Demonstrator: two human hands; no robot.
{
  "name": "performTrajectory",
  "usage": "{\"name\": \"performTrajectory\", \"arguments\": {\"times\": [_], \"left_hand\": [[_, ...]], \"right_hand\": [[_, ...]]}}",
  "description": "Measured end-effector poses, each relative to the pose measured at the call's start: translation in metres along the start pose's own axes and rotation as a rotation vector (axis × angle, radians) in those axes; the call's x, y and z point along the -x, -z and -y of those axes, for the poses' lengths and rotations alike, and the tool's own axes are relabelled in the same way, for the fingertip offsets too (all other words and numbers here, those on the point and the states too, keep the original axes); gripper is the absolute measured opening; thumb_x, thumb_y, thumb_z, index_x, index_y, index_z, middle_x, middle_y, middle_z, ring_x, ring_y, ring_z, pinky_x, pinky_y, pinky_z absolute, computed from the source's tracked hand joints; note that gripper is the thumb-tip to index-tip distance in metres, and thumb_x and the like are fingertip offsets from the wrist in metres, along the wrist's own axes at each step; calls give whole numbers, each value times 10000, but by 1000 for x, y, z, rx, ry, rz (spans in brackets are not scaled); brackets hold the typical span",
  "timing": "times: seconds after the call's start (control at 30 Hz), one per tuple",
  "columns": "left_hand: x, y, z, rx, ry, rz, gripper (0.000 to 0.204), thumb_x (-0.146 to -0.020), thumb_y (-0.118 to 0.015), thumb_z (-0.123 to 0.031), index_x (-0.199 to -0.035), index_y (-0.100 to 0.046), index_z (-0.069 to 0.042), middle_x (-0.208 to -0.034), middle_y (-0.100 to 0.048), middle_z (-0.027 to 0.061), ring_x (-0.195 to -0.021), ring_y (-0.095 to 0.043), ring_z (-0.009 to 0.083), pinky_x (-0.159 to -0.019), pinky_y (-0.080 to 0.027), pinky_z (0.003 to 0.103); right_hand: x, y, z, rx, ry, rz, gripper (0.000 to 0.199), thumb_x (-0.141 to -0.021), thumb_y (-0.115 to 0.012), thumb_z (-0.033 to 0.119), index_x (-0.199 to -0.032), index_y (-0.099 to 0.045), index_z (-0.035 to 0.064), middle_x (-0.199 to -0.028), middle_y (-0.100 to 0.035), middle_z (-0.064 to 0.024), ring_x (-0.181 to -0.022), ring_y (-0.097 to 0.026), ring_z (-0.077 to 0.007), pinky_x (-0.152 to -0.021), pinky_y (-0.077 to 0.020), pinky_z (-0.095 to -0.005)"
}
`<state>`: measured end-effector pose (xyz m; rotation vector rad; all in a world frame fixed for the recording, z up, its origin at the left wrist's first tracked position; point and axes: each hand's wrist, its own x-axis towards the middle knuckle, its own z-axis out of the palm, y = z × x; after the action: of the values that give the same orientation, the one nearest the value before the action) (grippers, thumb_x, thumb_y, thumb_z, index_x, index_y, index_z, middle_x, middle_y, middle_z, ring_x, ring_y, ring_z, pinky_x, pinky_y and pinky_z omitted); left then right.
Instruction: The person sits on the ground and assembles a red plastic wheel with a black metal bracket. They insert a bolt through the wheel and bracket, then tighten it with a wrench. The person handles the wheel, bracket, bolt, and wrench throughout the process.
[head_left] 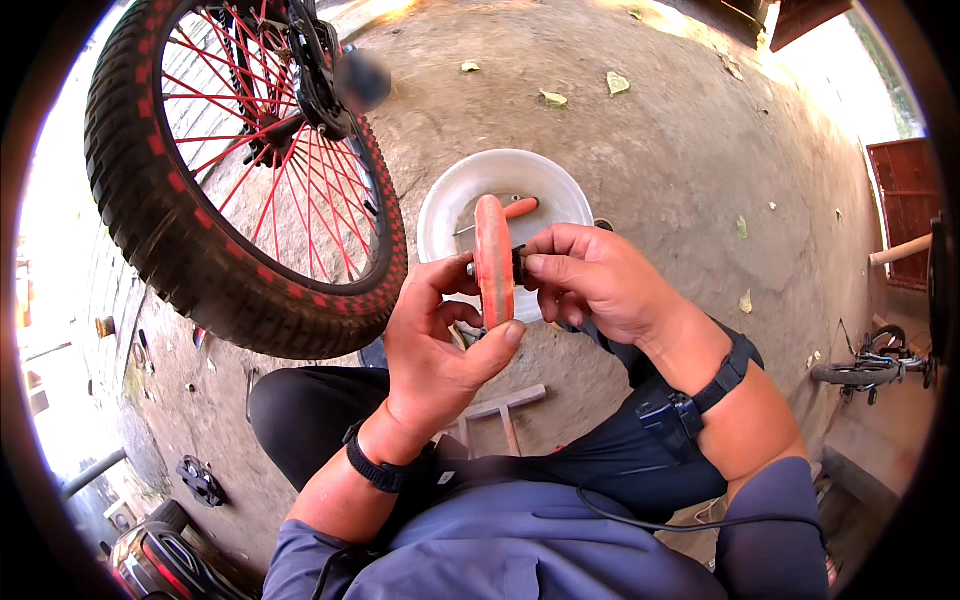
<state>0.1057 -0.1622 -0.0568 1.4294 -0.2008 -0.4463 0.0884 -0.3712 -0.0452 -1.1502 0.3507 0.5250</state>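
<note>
The small wheel (494, 262) in my fingers looks like matt orange plastic; the bowl (503, 190) glossy white; the ground (640, 170) rough concrete; the tyre (150, 200) knobbly rubber.

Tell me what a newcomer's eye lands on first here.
First, the small orange wheel at centre, held edge-on between the left hand and right hand, whose fingers pinch a dark part at its hub. Next, the big bicycle wheel at upper left, black tyre with red spokes, standing on the concrete ground. Just behind the hands sits a white bowl with an orange-handled tool inside.
</note>
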Motion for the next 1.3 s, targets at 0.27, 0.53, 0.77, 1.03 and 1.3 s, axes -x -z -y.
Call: {"name": "performTrajectory", "arguments": {"times": [0.27, 0.53, 0.77, 1.03, 1.3], "left_hand": [[3, -1, 4, -4, 23, 14, 604, -752, -801, -39, -1281, -515, 17, -1204, -557, 85, -1070, -586, 153, -790, -536, 267], [-1, -4, 15, 2, 78, -23, 576, -786, -780, -44, -1288, -508, 31, -1188, -581, 87, -1057, -582, 141, -786, -532, 261], [-3, -3, 18, 5, 92, 8, 598, -855, -777, -128, -1337, -470, 48, -1265, -585, 129, -1140, -592, 182, -999, -484, 346], [-3, -3, 22, -16, 83, -20, 578, -838, -776, -102, -1316, -492, 54, -1236, -599, 124, -1096, -593, 164, -934, -490, 310], [-4, -5, 22, 16, 57, -41, 550, -818, -774, -52, -1293, -514, 41, -1197, -606, 105, -1005, -604, 130, -778, -531, 256]], "right_hand": [[0, 5, -3, 41, -48, 12, 221, -998, -613, 232, -1040, -624, 16, -875, -648, -34, -650, -619, -80, -497, -442, -195], [-7, 5, -9, 64, 9, -29, 199, -984, -622, 191, -1064, -629, 9, -897, -653, -31, -672, -609, -78, -514, -442, -202], [-12, 10, -14, 11, -100, -50, 173, -989, -614, 211, -1032, -636, 45, -911, -650, -31, -685, -616, -92, -500, -430, -207], [-9, 10, -8, -36, -103, -59, 182, -999, -596, 220, -1015, -631, 43, -889, -644, -32, -692, -620, -99, -506, -442, -210], [-13, 10, -17, 20, -27, -47, 200, -1007, -577, 233, -1026, -624, 39, -880, -641, -40, -673, -629, -111, -508, -447, -214]]}}
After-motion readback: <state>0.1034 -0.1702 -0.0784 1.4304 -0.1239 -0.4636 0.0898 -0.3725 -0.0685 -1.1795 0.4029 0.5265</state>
